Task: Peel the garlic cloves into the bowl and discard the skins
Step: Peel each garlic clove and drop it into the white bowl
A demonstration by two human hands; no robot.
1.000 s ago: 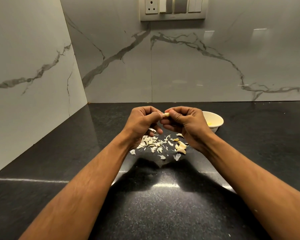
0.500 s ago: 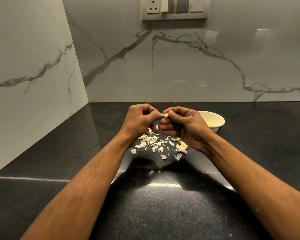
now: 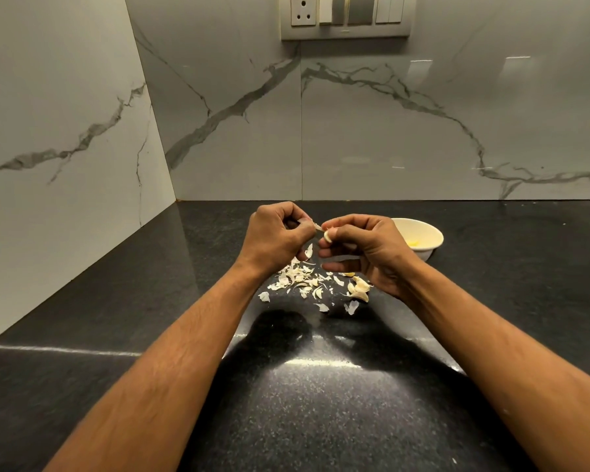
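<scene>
I stand at a black speckled counter (image 3: 321,420) set in a corner of grey marble walls (image 3: 389,131). Nearest me, my two bare forearms reach out over the stone and converge above a scatter of garlic skins (image 3: 300,281); the flakes are too many and too small to count, and some lie hidden behind my left wrist. At the right edge of that scatter sit unpeeled cloves (image 3: 359,289), two or three as far as I can tell, partly tucked under my right hand.

Above the scatter, my left hand (image 3: 275,238) is curled, thumb and forefinger pinching a strip of skin (image 3: 317,227). My right hand (image 3: 365,245) is curled too, its fingertips gripping one garlic clove (image 3: 327,236) just beside the left hand; only the pale end of the clove shows, the rest is buried in my fingers. One loose flake (image 3: 309,251) appears just below the two hands.

Behind my right hand stands one cream bowl (image 3: 430,235), its near left side cut off by my knuckles; something yellowish lies inside, too small to count.

Farthest off, on the back wall, one switch plate (image 3: 344,17) carries a socket and several switches, and its top is cut off by the frame.
</scene>
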